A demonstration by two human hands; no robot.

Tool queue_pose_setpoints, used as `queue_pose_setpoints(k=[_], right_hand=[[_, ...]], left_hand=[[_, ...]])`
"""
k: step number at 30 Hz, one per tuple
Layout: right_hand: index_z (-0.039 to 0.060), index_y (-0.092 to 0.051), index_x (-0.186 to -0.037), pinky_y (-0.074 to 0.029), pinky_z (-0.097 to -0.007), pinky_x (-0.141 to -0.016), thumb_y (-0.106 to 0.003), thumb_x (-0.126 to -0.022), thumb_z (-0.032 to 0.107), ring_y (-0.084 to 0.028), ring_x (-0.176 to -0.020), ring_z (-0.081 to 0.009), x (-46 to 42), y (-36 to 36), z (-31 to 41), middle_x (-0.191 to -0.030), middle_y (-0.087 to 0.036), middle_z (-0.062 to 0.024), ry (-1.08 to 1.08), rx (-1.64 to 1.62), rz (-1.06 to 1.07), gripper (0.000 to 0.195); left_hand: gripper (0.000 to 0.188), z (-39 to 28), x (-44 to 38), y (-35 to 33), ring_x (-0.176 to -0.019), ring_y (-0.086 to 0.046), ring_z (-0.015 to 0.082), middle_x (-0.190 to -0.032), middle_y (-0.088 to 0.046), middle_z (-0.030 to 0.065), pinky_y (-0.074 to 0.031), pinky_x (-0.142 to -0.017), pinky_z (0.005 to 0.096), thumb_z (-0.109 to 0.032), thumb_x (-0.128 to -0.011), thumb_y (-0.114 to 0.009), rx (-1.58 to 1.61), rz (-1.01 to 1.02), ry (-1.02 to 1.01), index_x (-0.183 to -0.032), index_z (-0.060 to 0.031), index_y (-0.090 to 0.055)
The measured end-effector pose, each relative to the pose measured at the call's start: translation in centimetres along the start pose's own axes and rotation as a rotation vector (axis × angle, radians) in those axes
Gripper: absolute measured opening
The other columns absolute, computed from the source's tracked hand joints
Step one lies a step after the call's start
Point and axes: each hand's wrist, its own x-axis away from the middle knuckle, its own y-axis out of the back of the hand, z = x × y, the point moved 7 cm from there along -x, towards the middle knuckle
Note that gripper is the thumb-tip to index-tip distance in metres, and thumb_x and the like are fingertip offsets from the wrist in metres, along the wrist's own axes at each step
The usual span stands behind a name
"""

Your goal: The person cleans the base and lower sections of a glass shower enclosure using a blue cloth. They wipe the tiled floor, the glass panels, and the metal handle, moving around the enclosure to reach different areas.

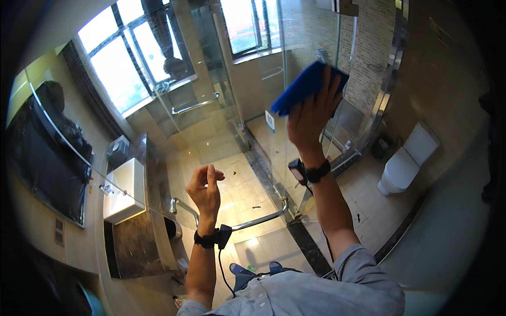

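My right hand (pixel 310 122) is raised, fingers spread over a folded blue cloth (pixel 304 85). The palm side faces away and the cloth appears to lie against the clear glass panel (pixel 272 158) in front of me. Lower and to the left, my left hand (pixel 203 189) hangs in the air with loosely curled fingers and nothing visible in it. Beneath it runs a chrome door handle (pixel 261 221), with part of the bar hidden by the left wrist. Each wrist wears a black strap with a small device and a cable.
A white basin (pixel 126 189) stands on a dark stone counter at left, below a covered mirror (pixel 51 158). The toilet (pixel 405 168) is at right. A dark stone threshold (pixel 308 245) crosses the tiled floor. A chrome towel bar (pixel 195 106) shows farther away.
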Motion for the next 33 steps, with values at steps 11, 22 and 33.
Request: queue_pose_setpoints(k=[11, 22, 33], right_hand=[[0.03, -0.05, -0.146, -0.008, -0.065, -0.118, -0.048, -0.1, 0.05, -0.015, -0.152, -0.0397, -7.3, -2.1, 4.7, -0.164, -0.026, -0.0083, 0.24, -0.043, 0.081, 0.051], [0.0062, -0.051, -0.138, -0.009, -0.0705, -0.114, -0.025, -0.104, 0.052, -0.014, -0.147, -0.0551, 1.4, 0.1, -3.7, -0.162, -0.02, -0.0257, -0.143, 0.03, 0.005, 0.062], [0.0044, -0.017, -0.158, -0.008, -0.0579, -0.12, -0.026, -0.104, 0.057, -0.01, -0.149, -0.0512, 24.5, 1.9, -3.7, -0.163, -0.01, -0.028, -0.563, 0.024, 0.182, 0.076]], left_hand=[[0.018, -3.3, -0.6, -6.6, -0.07, -0.073, 0.019, -0.079, -0.073, 0.0148, -0.058, -0.059, 0.0269, -0.011, -0.097, -0.066, -0.076, 0.195, -0.174, -0.102, 0.0068, -0.064], [0.021, -2.3, -0.3, -6.2, -0.072, -0.074, 0.0201, -0.083, -0.074, 0.015, -0.057, -0.06, 0.0267, -0.01, -0.097, -0.066, -0.099, 0.244, -0.126, -0.106, 0.0079, -0.064], [0.023, -0.9, 0.4, -6.0, -0.075, -0.074, 0.0215, -0.087, -0.074, 0.0165, -0.058, -0.067, 0.0292, -0.01, -0.098, -0.065, -0.086, 0.294, -0.026, -0.109, 0.0092, -0.062]])
